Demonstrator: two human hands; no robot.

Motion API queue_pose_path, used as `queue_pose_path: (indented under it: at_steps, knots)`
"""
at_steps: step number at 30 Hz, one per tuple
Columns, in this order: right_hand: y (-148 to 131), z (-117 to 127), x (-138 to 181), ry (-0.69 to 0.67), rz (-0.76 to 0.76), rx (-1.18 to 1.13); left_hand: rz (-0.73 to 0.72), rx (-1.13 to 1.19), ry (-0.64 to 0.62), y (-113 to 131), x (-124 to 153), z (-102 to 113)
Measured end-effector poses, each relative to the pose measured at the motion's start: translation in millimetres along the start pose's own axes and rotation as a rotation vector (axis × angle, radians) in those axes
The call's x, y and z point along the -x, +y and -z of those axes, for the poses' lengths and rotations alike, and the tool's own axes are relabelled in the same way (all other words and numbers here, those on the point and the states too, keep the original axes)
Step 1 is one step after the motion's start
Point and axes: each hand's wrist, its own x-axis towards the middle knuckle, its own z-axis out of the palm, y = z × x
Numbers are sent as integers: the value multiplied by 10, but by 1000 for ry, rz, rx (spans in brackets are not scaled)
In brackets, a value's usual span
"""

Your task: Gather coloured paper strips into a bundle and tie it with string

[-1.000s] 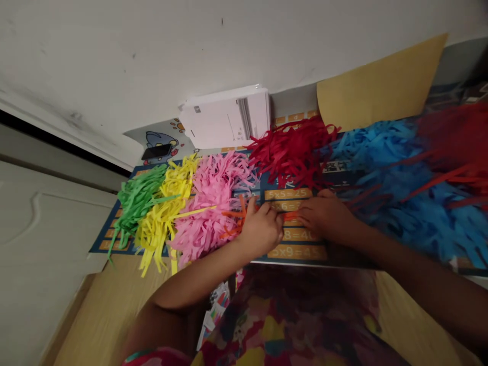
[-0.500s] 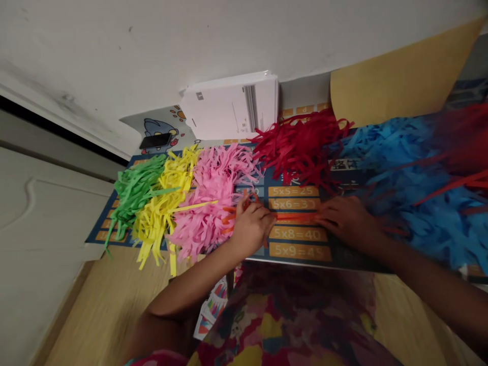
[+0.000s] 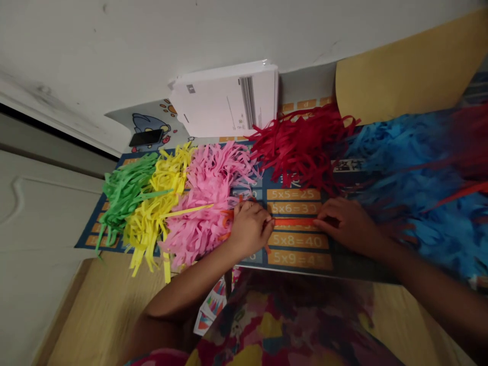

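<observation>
An orange paper strip runs straight between my two hands, low over a printed mat with multiplication sums. My left hand has its fingers closed on the strip's left end, and more orange strip ends poke out around that hand. On the other side my right hand pinches the strip between thumb and fingertips. A pile of pink strips lies just left of my left hand. Blue strips spread beside and beyond my right hand. Behind the hands lies a dark red bunch.
Yellow strips and green strips lie at the left of the mat. A black phone rests behind them. A white box-like pack and a tan sheet lean against the wall.
The orange strip now shows flatter and wider between my hands. Both hands still grip it. The view has shifted slightly.
</observation>
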Motion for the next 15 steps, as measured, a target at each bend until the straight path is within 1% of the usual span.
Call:
queue_pose_path:
  at_steps: [5,7,8,10,12,13,15]
  knots:
    - [-72,30,-25,-42,-15,112,18,-58,-23,6,-32,5]
    - [-173,69,-25,-17,7,230,-20,-99,14,-16,-31,13]
    - [-233,88,-22,3,51,297,-80,-126,46,-29,-26,17]
    - [-342,108,-15,52,196,400,-265,-196,117,-49,-9,26]
    - [-409,98,-17,88,341,434,-455,-274,162,-47,13,35]
    - [-422,84,-23,94,385,444,-521,-307,174,-35,23,39]
    - [-411,53,-47,80,439,481,-557,-359,168,6,30,48]
